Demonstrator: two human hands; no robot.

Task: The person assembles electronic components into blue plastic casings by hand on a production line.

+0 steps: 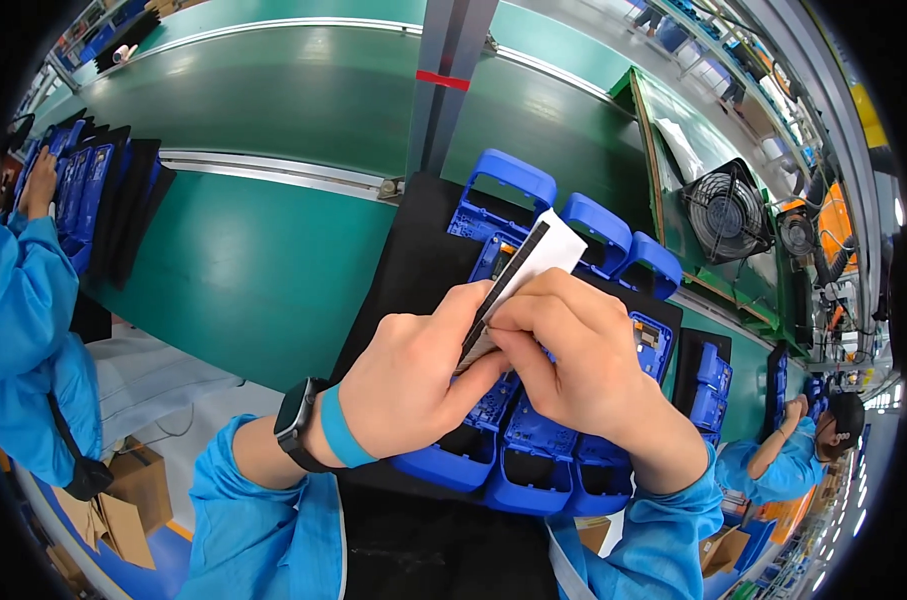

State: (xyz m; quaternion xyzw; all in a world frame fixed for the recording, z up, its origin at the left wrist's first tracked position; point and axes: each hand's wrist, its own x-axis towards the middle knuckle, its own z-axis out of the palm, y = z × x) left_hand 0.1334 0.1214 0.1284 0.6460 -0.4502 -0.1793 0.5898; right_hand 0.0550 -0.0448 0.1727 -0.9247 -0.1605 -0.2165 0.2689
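The white sheet (563, 245) is held above the middle of the black mat (398, 265), its far end tilting up toward the mat's far side. A black strip (521, 265) runs along its left long edge. The left hand (403, 375) grips the near part of the sheet, forefinger beside the strip, thumb coming in from below. The right hand (583, 350) crosses over the sheet with thumb and forefinger in a narrow pinch at the strip; I cannot tell whether a piece of it is between them.

The sheet looks thin and very light, likely smooth as release paper, so it should bend or crease easily and could slide in a loose hold. The strip seems soft, perhaps foam or adhesive-backed, apt to stretch or tear if pulled hard. The near end suits a steady grip close to the strip; a fingertip pinch at the strip's edge seems kinder than pressing its face.

Rigid-looking blue housings (538, 495) lie on the mat around and beneath the hands. The green worktop (258, 265) extends left of the mat.
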